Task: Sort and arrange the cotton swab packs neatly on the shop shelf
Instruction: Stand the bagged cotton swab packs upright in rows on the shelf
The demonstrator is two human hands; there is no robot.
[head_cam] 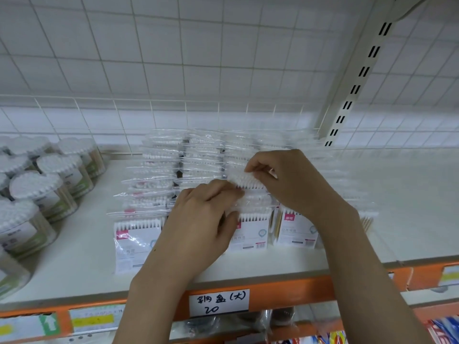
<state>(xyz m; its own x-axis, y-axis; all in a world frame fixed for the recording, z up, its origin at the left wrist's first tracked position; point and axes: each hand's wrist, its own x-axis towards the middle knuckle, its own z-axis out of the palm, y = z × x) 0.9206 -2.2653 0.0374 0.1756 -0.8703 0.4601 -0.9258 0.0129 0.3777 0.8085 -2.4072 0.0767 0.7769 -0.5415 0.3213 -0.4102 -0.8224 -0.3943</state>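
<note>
Both hands pinch one cotton swab pack (248, 181): left hand (203, 219), right hand (290, 180); fingertips partly hidden. Rows of packs (159, 175) beyond blur.

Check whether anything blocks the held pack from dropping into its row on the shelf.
Nothing visible does. Both hands, left hand and right hand, pinch the cotton swab pack directly above the middle row of packs; only those packs lie beneath.

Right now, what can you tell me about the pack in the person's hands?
The pack is a clear plastic bag of cotton swabs with white tips in a row. It sits raised above the middle row of packs on the shelf. The left hand pinches its left end and the right hand pinches its top right edge.
</note>
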